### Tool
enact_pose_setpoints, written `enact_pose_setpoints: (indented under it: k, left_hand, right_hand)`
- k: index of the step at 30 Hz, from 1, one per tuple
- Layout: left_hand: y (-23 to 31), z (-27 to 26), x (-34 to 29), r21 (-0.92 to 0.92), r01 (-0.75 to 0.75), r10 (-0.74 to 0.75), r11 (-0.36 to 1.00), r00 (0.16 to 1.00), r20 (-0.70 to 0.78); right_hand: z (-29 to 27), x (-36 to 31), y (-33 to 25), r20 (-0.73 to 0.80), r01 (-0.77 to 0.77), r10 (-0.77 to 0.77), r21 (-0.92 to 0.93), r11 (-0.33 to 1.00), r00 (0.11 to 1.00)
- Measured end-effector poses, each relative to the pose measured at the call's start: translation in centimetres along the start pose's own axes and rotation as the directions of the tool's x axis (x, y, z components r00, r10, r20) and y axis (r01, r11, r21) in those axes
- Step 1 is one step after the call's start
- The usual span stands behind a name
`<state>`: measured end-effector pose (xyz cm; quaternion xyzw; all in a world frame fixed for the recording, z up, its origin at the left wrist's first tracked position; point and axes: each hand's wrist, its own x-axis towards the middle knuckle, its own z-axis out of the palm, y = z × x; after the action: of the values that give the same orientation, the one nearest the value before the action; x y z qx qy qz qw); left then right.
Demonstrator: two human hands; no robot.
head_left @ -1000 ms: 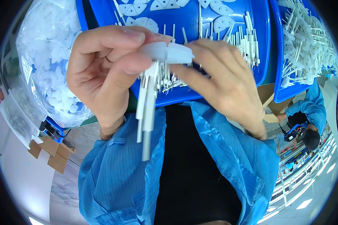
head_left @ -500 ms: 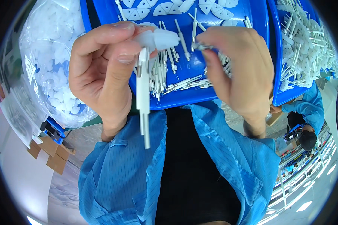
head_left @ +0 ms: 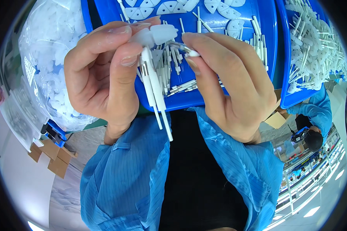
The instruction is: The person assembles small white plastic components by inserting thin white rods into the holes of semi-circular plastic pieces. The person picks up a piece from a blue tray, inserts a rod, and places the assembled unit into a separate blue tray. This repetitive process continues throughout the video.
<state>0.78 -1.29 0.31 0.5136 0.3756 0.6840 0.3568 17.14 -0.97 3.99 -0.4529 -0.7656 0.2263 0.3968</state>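
My left hand [head_left: 104, 69] pinches a translucent white plastic piece [head_left: 156, 35] between thumb and fingertips. Two white rods with metal sleeves [head_left: 154, 84] hang down from that piece, below my left thumb. My right hand [head_left: 235, 77] is closed on another white rod with a metal sleeve [head_left: 192, 53]; its metal end points left, close to the plastic piece. I cannot tell whether the two touch. Much of this rod is hidden by my right fingers. Beneath both hands lies a blue tray [head_left: 177, 106] with several loose rods [head_left: 183, 87] in it.
White fan-shaped plates [head_left: 171, 7] lie at the tray's far side. A clear bag of translucent parts [head_left: 56, 57] stands at left. A second blue tray [head_left: 293, 101] at right is heaped with rod assemblies [head_left: 316, 50]. Another person [head_left: 318, 111] in blue is at the far right.
My right hand has moved left, bringing its rod up to the plastic piece. My left hand has shifted slightly, and the hanging rods have swung to the right.
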Motion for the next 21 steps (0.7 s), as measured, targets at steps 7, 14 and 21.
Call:
enact_pose_setpoints:
  k: [7,14,21]
  left_hand:
    - [0.6,0.4,0.0,0.204,-0.059,0.046,0.977,0.996,0.07]
    - [0.6,-0.4,0.3,0.163,-0.115,0.071,0.98,0.965,0.252]
    - [1.6,-1.0,0.3,0.124,0.138,-0.168,0.983,0.945,0.28]
  right_hand:
    - [0.1,-0.9,-1.9,0.096,-0.346,0.334,0.164,0.924,0.938]
    - [-1.2,-0.2,-3.2,0.207,-0.568,0.529,0.266,0.779,0.823]
    - [-0.9,-1.4,-0.9,0.203,-0.333,0.281,0.295,0.896,0.938]
